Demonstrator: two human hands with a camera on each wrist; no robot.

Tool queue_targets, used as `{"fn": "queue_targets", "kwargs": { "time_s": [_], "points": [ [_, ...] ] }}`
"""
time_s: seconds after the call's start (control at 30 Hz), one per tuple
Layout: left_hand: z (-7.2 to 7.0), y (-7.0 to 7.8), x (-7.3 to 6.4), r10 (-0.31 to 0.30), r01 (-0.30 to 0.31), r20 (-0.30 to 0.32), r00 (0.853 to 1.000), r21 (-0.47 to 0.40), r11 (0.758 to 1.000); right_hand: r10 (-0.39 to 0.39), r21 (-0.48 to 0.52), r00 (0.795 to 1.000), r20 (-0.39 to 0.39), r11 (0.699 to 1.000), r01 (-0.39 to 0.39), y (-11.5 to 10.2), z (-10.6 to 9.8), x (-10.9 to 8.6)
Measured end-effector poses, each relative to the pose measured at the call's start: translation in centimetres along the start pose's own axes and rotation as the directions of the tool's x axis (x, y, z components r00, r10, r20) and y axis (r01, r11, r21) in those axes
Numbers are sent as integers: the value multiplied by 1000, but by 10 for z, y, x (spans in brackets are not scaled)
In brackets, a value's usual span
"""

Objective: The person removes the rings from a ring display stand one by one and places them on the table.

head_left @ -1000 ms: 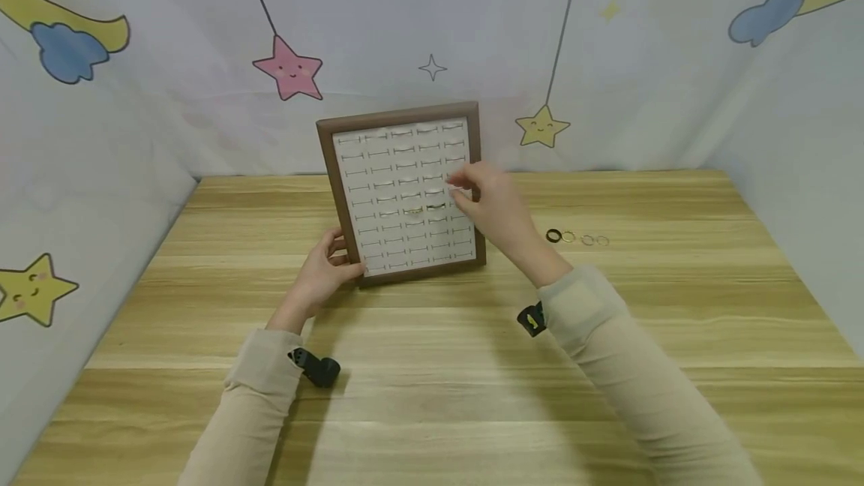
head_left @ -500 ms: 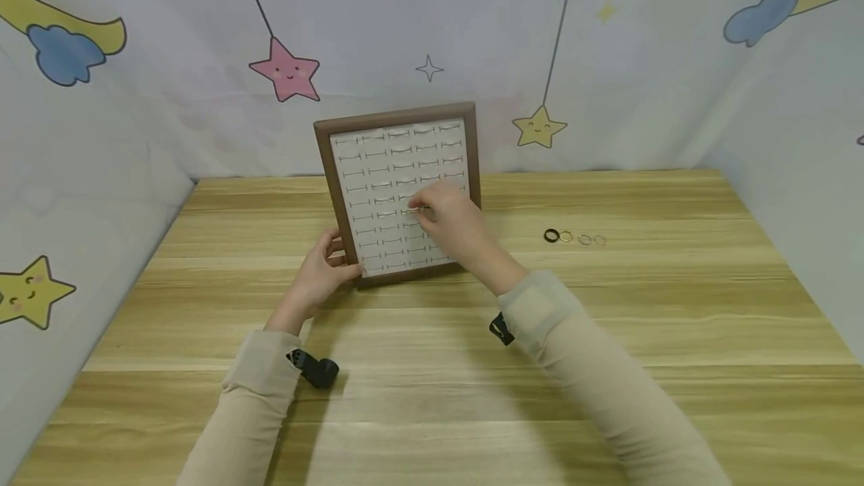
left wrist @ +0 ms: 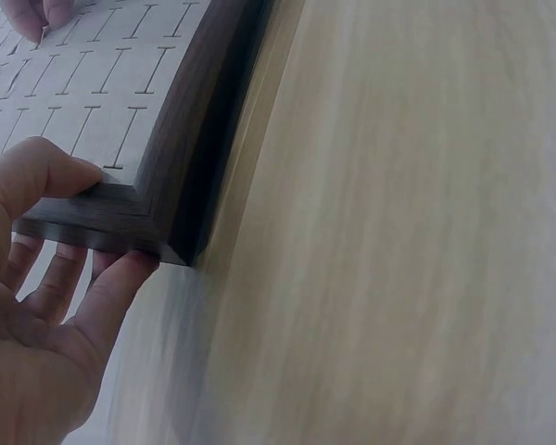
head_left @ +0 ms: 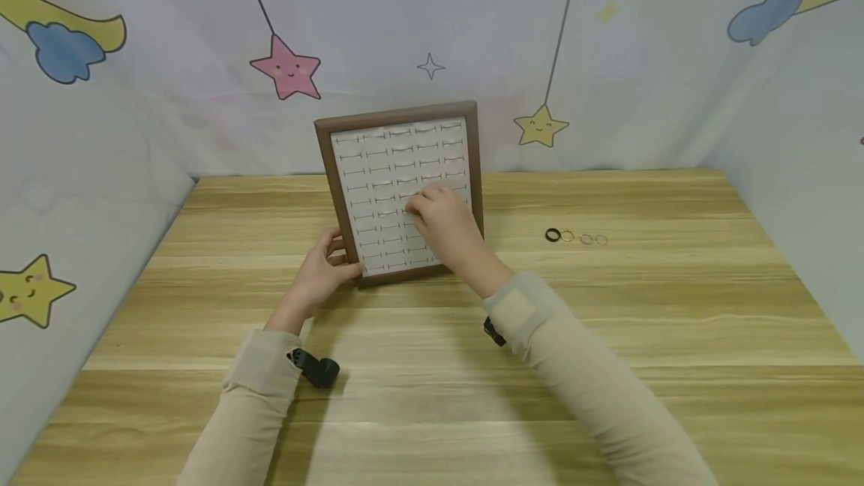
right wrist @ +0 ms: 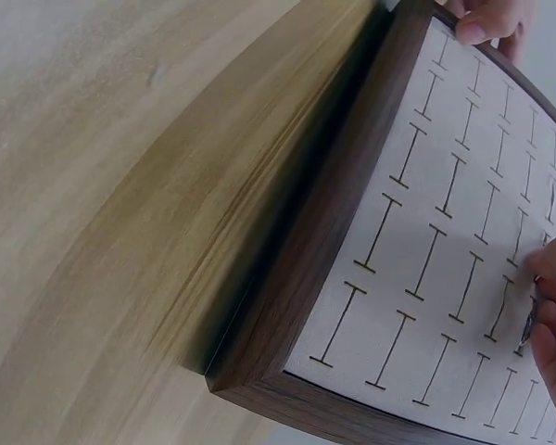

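A ring display point(head_left: 398, 126), a brown wooden frame round a white padded panel with rows of slots, leans back on the table. My left hand point(head_left: 320, 276) grips its lower left corner, thumb over the front edge and fingers behind, as the left wrist view point(left wrist: 46, 278) also shows. At the middle of the panel, my right hand point(head_left: 445, 227) has its thumb and fingertips pinched together at a slot. The small ring there is mostly hidden by the fingers. In the right wrist view, a dark ring point(right wrist: 528, 324) shows in a slot close beside the right fingertips point(right wrist: 549, 261).
To the right on the wooden table point(head_left: 405, 366) lie a black ring point(head_left: 553, 235), a gold ring point(head_left: 568, 235) and two silver rings point(head_left: 586, 239) in a row. A cloth printed with stars point(head_left: 286, 67) hangs behind the table.
My right hand has moved left and slightly down across the panel, from its right side to the middle slots. My left hand stays on the frame's corner.
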State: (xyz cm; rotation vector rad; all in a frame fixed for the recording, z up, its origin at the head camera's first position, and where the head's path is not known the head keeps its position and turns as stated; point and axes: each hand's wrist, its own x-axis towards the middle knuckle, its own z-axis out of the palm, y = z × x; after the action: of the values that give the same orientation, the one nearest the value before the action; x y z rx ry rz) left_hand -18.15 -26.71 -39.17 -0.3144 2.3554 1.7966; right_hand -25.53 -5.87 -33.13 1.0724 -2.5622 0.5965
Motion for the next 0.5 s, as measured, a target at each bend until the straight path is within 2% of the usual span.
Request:
{"fn": "queue_targets", "kwargs": {
  "time_s": [0.1, 0.2, 0.5],
  "points": [
    [0, 1, 0, 1, -1, -1, 1000, -1, 1000, -39, -19, 999, -36, 999, 38, 1, 2, -1],
    [1, 1, 0, 0, 0, -2, 1000, -2, 1000, -33, -3, 999, -32, 999, 33, 2, 2, -2],
    [1, 0, 0, -2, 2, -2, 1000, 1, 1000, 57, 126, 996, 66, 990, -65, 6, -1, 1]
  ]
}}
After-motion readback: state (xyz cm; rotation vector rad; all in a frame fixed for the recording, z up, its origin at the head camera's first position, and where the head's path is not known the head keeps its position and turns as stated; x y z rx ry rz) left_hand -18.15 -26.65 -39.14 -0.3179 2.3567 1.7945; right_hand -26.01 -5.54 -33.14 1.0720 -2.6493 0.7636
